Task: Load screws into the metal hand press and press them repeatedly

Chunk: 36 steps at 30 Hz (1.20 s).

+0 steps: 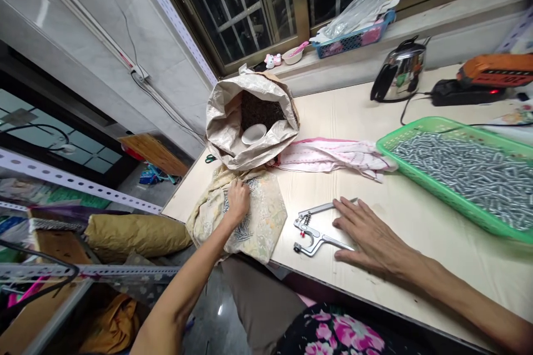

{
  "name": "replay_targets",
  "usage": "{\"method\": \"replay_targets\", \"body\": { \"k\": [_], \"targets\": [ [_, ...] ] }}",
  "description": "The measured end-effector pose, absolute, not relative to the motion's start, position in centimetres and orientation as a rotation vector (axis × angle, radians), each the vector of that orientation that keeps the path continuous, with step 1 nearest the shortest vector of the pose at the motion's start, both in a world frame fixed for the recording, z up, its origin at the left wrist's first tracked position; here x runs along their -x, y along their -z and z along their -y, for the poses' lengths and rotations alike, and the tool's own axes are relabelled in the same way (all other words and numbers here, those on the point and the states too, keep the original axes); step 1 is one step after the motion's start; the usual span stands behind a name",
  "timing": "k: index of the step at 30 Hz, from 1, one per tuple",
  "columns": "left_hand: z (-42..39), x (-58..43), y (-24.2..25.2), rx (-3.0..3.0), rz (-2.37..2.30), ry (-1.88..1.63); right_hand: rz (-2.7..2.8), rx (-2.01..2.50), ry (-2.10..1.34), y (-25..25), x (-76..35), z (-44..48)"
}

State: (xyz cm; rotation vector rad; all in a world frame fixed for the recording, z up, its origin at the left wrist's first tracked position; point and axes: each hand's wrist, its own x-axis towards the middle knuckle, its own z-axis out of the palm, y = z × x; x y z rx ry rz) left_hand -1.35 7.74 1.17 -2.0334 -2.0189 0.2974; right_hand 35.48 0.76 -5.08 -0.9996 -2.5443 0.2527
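Note:
My left hand (239, 198) rests on a patterned cloth (270, 216) at the table's left front corner. Its fingers are curled down among small silver metal pieces (242, 231); what they grip, if anything, is hidden. To the right, my right hand (368, 233) lies palm down with fingers spread, partly over the handles of silver hand pliers (318, 238). The pliers lie with their handles apart, a spring near the pivot and a small red part at the jaw.
Behind the cloth stands an open woven sack (225, 116) with dark grainy material and a white dish (254, 133) inside. A pink-striped towel (328, 156) lies beside it. A green basket (441, 191) full of silver metal pieces, a kettle (402, 69) and an orange tool battery (495, 72) are at right.

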Motion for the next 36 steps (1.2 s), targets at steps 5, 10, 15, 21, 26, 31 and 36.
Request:
{"method": "replay_targets", "body": {
  "k": [5, 10, 15, 21, 26, 31, 36],
  "targets": [
    [-7.6, 1.7, -0.7, 2.100, 1.953, -0.374, 2.546, 1.007, -0.231, 5.0, -35.0, -0.6],
    [-8.3, 2.2, -1.1, 2.242, 1.843, -0.455, 2.531, 0.963, -0.241, 5.1, -34.4, 0.4],
    [-8.9, 2.2, -1.8, 2.365, 1.757, -0.493, 2.500, 0.982, -0.313, 5.3, -34.2, 0.6],
    [-9.2, 2.3, -1.9, 2.436, 1.757, -0.513, 2.487, 0.984, -0.315, 5.3, -34.1, 0.6],
    [-9.5, 2.3, -1.7, 2.426, 1.836, -0.443, 2.489, 0.980, -0.281, 5.4, -34.0, 0.7],
    [-9.3, 1.8, -2.4, 2.360, 1.961, -0.265, 2.500, 0.980, -0.183, 5.2, -33.8, 0.8],
    [-5.3, -1.6, -3.2, 2.430, 2.181, 0.011, 2.470, 0.973, -0.089, 4.7, -33.4, 0.6]
  ]
}}
